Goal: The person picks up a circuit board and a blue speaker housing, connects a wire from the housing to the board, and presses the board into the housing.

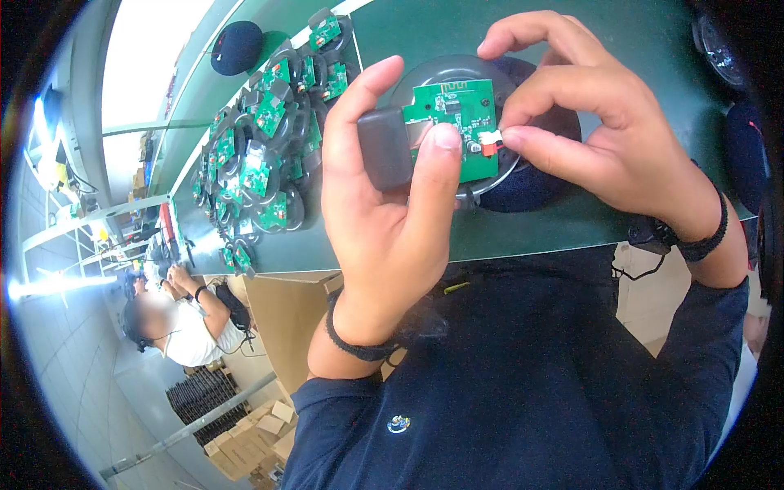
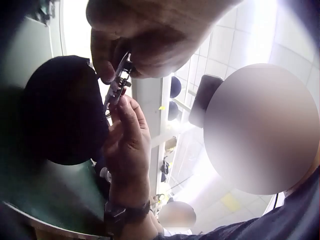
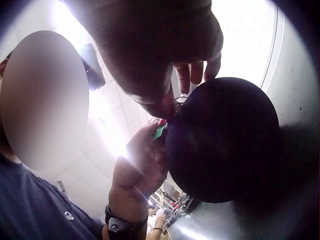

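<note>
A green circuit board [image 1: 469, 102] lies across my left hand [image 1: 384, 224], gripped with the thumb on its face and the fingers behind. A dark rectangular block [image 1: 385, 149] sits at the board's left edge, against the left palm. My right hand [image 1: 616, 122] pinches a small white wire connector [image 1: 490, 137] between thumb and index finger, right at the board's right edge; red and black wires show there. Behind the board stands a round speaker with dark fabric [image 1: 531, 192] and a grey plastic rim [image 1: 406, 79]. The right wrist view shows the speaker's domed fabric side [image 3: 225, 142] near the hands.
A heap of grey round parts with green boards [image 1: 257, 175] covers the left of the green table [image 1: 563, 233]. Another dark round speaker [image 1: 237, 47] stands at the far left, and one more [image 1: 745, 155] at the right edge. A person [image 1: 192, 327] sits farther along.
</note>
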`<action>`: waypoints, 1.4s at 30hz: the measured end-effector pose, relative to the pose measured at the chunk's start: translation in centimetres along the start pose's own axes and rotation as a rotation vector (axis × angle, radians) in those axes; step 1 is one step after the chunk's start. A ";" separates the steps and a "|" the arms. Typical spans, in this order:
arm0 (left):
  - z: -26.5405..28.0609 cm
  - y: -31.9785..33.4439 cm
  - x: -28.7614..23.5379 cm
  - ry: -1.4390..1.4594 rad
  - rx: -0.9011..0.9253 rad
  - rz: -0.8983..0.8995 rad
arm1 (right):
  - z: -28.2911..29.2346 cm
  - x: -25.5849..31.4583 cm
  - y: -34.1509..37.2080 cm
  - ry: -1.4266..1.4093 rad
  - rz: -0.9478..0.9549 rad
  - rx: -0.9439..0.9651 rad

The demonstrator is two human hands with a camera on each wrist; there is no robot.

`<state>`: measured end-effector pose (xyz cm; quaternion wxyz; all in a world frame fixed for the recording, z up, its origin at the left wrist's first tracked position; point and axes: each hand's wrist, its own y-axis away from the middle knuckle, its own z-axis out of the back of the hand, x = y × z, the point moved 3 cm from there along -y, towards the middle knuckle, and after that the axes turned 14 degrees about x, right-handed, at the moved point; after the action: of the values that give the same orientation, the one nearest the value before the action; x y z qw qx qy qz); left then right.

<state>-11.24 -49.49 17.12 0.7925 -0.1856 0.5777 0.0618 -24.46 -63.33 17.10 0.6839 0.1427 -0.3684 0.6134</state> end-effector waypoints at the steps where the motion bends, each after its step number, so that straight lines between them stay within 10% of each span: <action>1: -0.1 -0.2 0.1 0.016 -0.016 0.020 | -0.1 -0.7 0.3 -0.072 0.012 -0.013; 20: -0.5 -0.6 1.4 -0.114 -0.023 -0.108 | 0.5 -2.7 0.2 -0.502 -0.042 0.105; 42: -1.6 -0.2 1.1 -0.079 -0.096 -0.070 | 0.9 -2.2 0.6 -0.326 -0.076 0.005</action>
<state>-12.28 -50.35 15.72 0.8066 -0.2408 0.5354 0.0688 -25.24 -65.40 16.10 0.6374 0.2558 -0.4671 0.5568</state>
